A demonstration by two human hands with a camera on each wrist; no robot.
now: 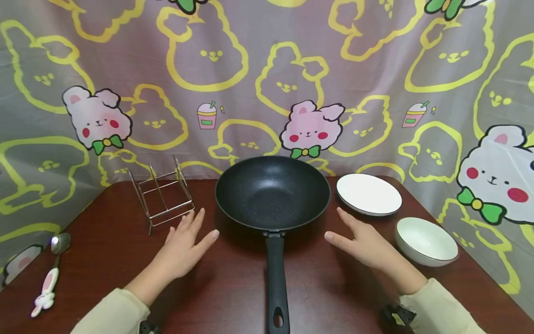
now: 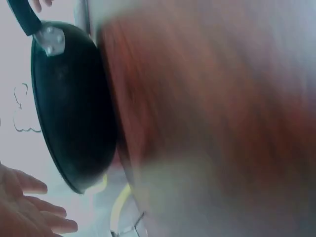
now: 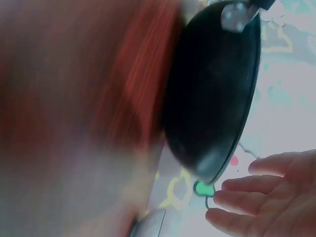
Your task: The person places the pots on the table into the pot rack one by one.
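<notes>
A black frying pan (image 1: pixel 273 195) rests on the table in the middle of the head view, its long handle (image 1: pixel 276 283) pointing toward me. My left hand (image 1: pixel 183 248) is held to the left of the pan with fingers spread and nothing in them. To the right of the pan my right hand (image 1: pixel 367 243) is likewise spread, holding nothing. Both wrist views show the pan side-on, with the left fingers (image 2: pixel 37 217) and the right fingers (image 3: pixel 242 197) apart from its rim.
A wire rack (image 1: pixel 164 195) stands at the back left. A spoon with a rabbit-shaped handle (image 1: pixel 49 283) lies at the far left. On the right are a white plate (image 1: pixel 369 194) and a white bowl (image 1: pixel 426 242). A patterned curtain (image 1: pixel 258 60) hangs behind the brown table (image 1: pixel 225 297).
</notes>
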